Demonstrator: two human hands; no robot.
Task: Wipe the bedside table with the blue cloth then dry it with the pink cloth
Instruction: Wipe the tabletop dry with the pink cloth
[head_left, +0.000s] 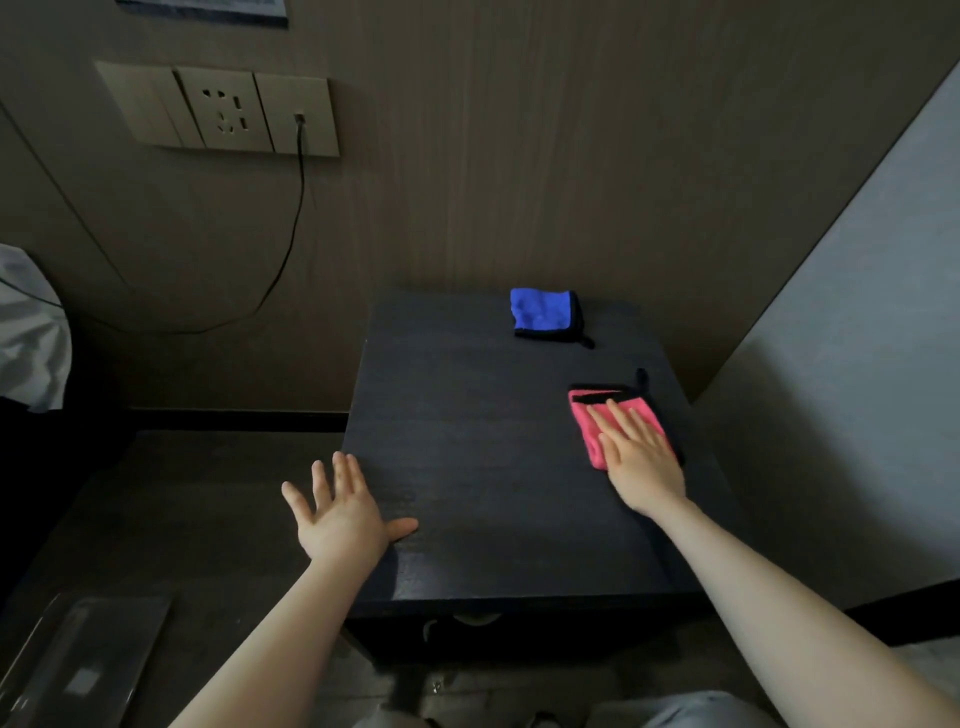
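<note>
With the blue cloth (545, 313) lying folded near the tabletop's (467, 441) back edge, the right hand (636, 457) presses flat and unclenched on the pink cloth (592, 441) by the right edge, the left hand (340, 512) splayed empty at the left edge, so drying seems underway.

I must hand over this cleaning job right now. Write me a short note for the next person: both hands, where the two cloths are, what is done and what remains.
Left hand: open, holding nothing, resting at the left edge of the bedside table.
Right hand: flat, fingers spread, pressing on the pink cloth near the table's right edge.
Blue cloth: folded, lying untouched at the back of the table.
Done: the pictures cannot confirm the blue-cloth wipe; its being set aside suggests it.
Left: dry the tabletop with the pink cloth.
</note>
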